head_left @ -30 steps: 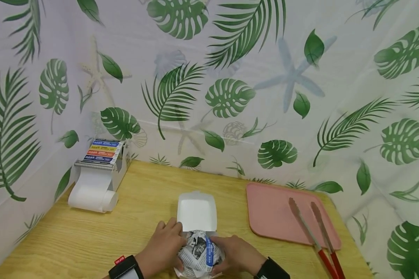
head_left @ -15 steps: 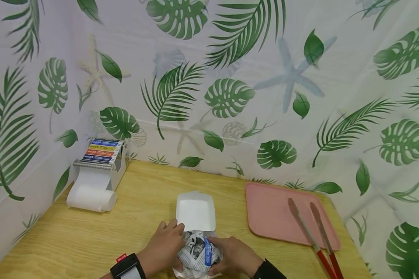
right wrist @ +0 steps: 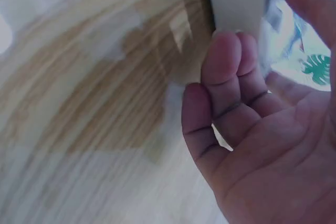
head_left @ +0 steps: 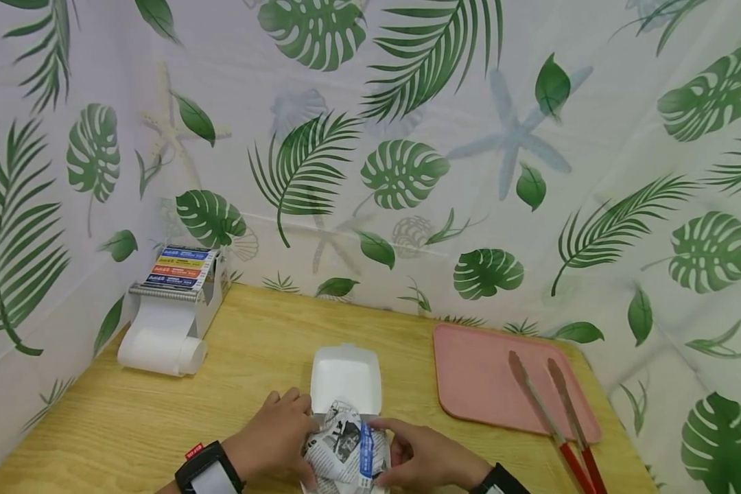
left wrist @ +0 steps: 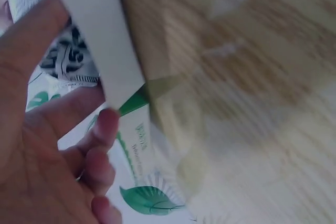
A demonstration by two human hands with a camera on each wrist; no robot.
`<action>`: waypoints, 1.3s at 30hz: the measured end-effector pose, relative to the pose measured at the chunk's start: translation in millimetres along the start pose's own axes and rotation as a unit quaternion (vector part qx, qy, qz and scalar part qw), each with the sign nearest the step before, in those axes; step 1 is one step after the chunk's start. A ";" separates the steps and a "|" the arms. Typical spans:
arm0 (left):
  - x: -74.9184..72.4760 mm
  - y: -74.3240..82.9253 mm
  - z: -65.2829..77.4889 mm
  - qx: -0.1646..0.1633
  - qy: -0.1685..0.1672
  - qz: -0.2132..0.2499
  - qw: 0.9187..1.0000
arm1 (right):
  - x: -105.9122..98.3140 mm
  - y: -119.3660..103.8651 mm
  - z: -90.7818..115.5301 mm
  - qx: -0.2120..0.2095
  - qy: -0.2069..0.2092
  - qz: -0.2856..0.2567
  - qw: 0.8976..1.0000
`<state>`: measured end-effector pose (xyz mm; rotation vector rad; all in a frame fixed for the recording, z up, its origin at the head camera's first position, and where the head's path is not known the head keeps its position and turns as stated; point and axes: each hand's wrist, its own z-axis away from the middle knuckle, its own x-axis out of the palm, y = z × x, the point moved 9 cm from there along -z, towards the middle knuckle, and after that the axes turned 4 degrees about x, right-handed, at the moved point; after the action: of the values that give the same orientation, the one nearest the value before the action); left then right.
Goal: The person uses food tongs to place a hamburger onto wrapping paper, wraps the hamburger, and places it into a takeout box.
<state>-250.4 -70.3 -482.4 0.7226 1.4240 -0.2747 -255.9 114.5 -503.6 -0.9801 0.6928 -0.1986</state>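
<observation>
A bundle wrapped in crumpled newsprint paper (head_left: 341,453) with a blue strip sits in a white takeout box (head_left: 346,376). The box's lid stands open toward the back. From the left, my left hand (head_left: 274,436) holds the bundle; in the left wrist view its thumb and a finger reach behind the white box wall (left wrist: 102,40), other fingers curl outside it. On the opposite side, my right hand (head_left: 429,454) grips the bundle with thumb and fingers. The right wrist view shows curled fingertips (right wrist: 226,59) at the box's outer wall (right wrist: 239,3). The bundle's underside is hidden.
A pink tray (head_left: 475,384) lies at the right, with red-handled tongs (head_left: 568,412) across it, their handles past its front edge. At the back left stands a dispenser (head_left: 182,271) with colourful labels and a white roll (head_left: 160,350). A leaf-patterned curtain surrounds the wooden table (head_left: 222,391).
My left hand has shifted left and slightly toward me, and the bundle now leans further left with its top edge raised. The box lid has slid slightly toward me.
</observation>
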 end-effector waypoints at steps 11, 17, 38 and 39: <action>-15.8 -8.5 13.2 -0.014 0.016 0.085 0.996 | -9.1 -8.4 9.3 -0.021 0.011 0.046 0.999; -18.2 -7.9 17.9 -0.001 0.045 0.086 0.995 | -5.8 -9.6 5.0 -0.006 0.042 0.107 0.993; -9.1 11.6 -1.8 0.044 0.026 -0.019 0.998 | 8.1 -4.7 -10.4 0.018 0.030 0.141 0.989; -6.8 10.7 -2.6 0.041 0.024 -0.018 0.999 | 8.5 -4.1 -11.2 0.012 0.026 0.152 0.988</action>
<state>-247.4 -62.3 -472.8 0.7752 1.4786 -0.3479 -255.6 100.6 -508.1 -0.8375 0.8758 0.0357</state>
